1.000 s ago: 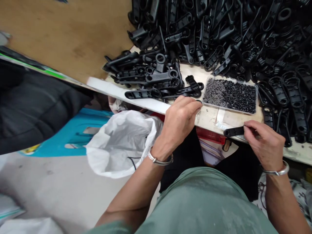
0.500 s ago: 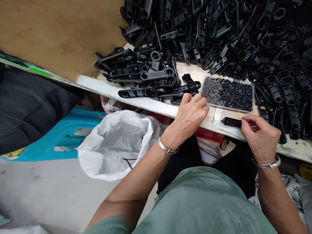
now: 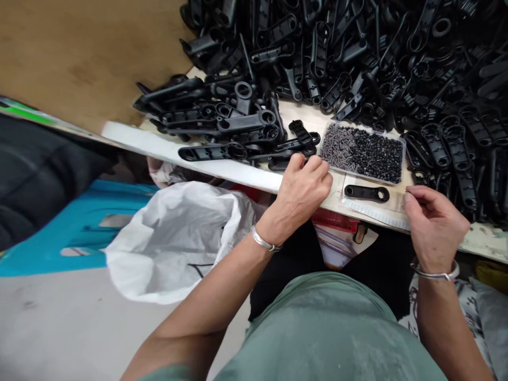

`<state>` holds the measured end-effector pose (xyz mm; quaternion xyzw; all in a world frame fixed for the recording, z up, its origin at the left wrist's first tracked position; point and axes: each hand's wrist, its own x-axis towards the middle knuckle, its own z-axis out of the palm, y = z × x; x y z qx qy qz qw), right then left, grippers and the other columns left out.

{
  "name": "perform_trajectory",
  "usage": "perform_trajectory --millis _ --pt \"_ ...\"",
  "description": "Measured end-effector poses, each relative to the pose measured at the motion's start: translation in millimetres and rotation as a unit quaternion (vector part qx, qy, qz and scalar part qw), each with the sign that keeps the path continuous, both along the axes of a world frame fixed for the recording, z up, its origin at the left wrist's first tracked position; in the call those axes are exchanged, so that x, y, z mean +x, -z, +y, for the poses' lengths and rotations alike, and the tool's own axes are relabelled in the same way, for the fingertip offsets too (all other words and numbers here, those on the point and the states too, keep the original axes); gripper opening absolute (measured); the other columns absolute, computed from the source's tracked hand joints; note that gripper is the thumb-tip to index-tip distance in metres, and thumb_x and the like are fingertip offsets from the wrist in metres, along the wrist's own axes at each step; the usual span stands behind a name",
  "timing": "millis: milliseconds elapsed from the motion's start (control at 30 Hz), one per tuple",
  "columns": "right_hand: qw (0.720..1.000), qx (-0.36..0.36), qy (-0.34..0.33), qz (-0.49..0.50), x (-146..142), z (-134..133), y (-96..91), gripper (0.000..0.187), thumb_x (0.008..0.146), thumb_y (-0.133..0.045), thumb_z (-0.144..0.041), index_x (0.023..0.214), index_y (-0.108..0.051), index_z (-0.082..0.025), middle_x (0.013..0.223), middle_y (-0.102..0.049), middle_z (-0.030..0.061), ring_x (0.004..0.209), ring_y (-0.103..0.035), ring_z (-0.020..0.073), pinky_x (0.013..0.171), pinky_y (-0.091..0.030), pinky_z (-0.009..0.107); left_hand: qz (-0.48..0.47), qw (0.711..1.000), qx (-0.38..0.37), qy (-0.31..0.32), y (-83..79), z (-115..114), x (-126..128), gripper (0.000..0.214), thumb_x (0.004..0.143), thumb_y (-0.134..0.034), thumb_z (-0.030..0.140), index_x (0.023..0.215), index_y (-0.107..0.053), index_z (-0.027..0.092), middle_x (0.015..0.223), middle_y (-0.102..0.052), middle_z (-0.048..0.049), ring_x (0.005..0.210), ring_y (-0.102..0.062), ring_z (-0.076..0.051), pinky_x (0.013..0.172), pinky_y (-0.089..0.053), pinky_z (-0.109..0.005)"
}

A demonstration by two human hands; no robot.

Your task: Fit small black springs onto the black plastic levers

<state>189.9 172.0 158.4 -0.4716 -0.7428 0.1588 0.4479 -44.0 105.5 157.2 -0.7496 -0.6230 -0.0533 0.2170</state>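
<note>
A black plastic arm-shaped part (image 3: 367, 193) with a round opening at each end lies flat on the work surface in front of me. My right hand (image 3: 434, 227) is just right of it and apart from it, thumb and fingertips pinched together; anything between them is too small to make out. My left hand (image 3: 304, 185) is closed with curled fingers at the table edge, near the lower left corner of a clear plastic box (image 3: 363, 173). The back of the hand hides whatever it may hold. Small black and greyish pieces (image 3: 361, 151) fill the box.
A big heap of black plastic parts (image 3: 325, 47) covers the back, with more at left (image 3: 238, 116) and right (image 3: 462, 159). A white strip (image 3: 178, 153) runs along the table edge. Below left stand an open white sack (image 3: 174, 238) and a blue plastic object (image 3: 75, 222).
My right hand has come off the black part and moved right. The part now lies uncovered with its slotted face visible. My left hand stays closed by the box. The view has shifted slightly.
</note>
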Motion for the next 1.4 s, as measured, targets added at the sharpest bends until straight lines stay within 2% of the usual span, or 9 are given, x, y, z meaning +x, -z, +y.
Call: perform_trajectory --millis 133,433,600,667,800,867,967,1200,1400 --pt "0.998 -0.049 0.003 0.036 7 -8 -1.7 0.01 0.082 -0.07 -0.025 0.09 -0.073 -0.019 0.091 -0.073 0.0037 0.078 -0.069 0.0174 0.073 -0.057 0.03 0.011 1.0 -0.008 0.005 -1.8 -1 -3 0.039 0.103 -0.025 0.012 0.078 -0.054 0.016 0.083 -0.055 -0.0058 0.087 -0.047 -0.021 0.077 -0.034 -0.036" --pt "0.973 -0.169 -0.032 0.152 6 -13 -5.8 0.01 0.077 -0.076 -0.023 0.087 -0.074 -0.019 0.077 -0.071 0.0005 0.059 -0.064 0.0113 0.055 -0.056 0.023 0.003 1.0 -0.02 0.02 1.1 -3 -10 0.031 0.103 -0.03 0.015 0.081 -0.052 0.017 0.083 -0.055 -0.0035 0.085 -0.047 -0.021 0.079 -0.033 -0.036" --pt "0.962 -0.201 -0.044 0.177 3 -16 -7.9 0.01 0.077 -0.077 -0.024 0.085 -0.074 -0.019 0.075 -0.071 0.0011 0.057 -0.064 0.0117 0.053 -0.056 0.022 -0.112 0.993 -0.006 0.035 -2.7 -8 -7 0.025 0.101 -0.037 0.016 0.085 -0.056 0.017 0.085 -0.06 -0.005 0.083 -0.048 -0.022 0.076 -0.034 -0.037" --pt "0.952 -0.226 -0.07 0.192 -3 -19 -9.8 0.01 0.077 -0.077 -0.025 0.085 -0.073 -0.019 0.076 -0.071 0.0019 0.057 -0.064 0.0123 0.052 -0.056 0.023 -0.238 0.97 0.002 0.058 -8.5 -11 0 0.018 0.099 -0.043 0.017 0.088 -0.057 0.016 0.087 -0.062 -0.005 0.083 -0.05 -0.02 0.074 -0.036 -0.035" --pt "0.931 -0.265 -0.154 0.2 -19 -27 -15.3 0.009 0.079 -0.076 -0.022 0.087 -0.073 -0.02 0.077 -0.072 0.0019 0.056 -0.064 0.0114 0.052 -0.057 0.022 -0.482 0.865 -0.047 0.129 -20.6 -15 19 0.01 0.096 -0.05 0.015 0.09 -0.058 0.015 0.085 -0.062 -0.0027 0.082 -0.054 -0.015 0.075 -0.042 -0.028" --pt "0.925 -0.273 -0.179 0.196 -25 -30 -17.6 0.007 0.08 -0.076 -0.021 0.087 -0.073 -0.02 0.074 -0.071 0.0006 0.056 -0.064 0.0107 0.052 -0.057 0.021 -0.54 0.827 -0.078 0.136 -23.3 -15 26 0.01 0.095 -0.051 0.015 0.089 -0.059 0.015 0.085 -0.062 -0.0022 0.082 -0.056 -0.015 0.075 -0.044 -0.027" --pt "0.921 -0.276 -0.191 0.199 -27 -30 -18.7 0.006 0.081 -0.075 -0.021 0.087 -0.074 -0.021 0.073 -0.071 -0.0007 0.058 -0.065 0.0111 0.053 -0.058 0.021 -0.575 0.801 -0.104 0.131 -23.8 -14 31 0.009 0.093 -0.053 0.013 0.09 -0.061 0.015 0.086 -0.063 -0.0023 0.082 -0.057 -0.014 0.075 -0.044 -0.026" --pt "0.916 -0.286 -0.198 0.197 -20 -28 -15.3 0.009 0.08 -0.077 -0.021 0.089 -0.074 -0.023 0.07 -0.07 -0.002 0.057 -0.065 0.0114 0.054 -0.058 0.021 -0.549 0.818 -0.111 0.133 -24.8 -14 33 0.01 0.092 -0.054 0.012 0.088 -0.063 0.016 0.085 -0.064 -0.0023 0.083 -0.056 -0.015 0.075 -0.044 -0.027" --pt "0.935 -0.267 -0.179 0.152 -22 -30 -19.6 0.007 0.079 -0.078 -0.023 0.085 -0.075 -0.021 0.07 -0.07 -0.0011 0.054 -0.064 0.0117 0.05 -0.057 0.021 -0.535 0.826 -0.117 0.134 -24.8 -13 35 0.011 0.092 -0.054 0.011 0.088 -0.063 0.015 0.085 -0.066 -0.0032 0.085 -0.056 -0.016 0.076 -0.044 -0.028"
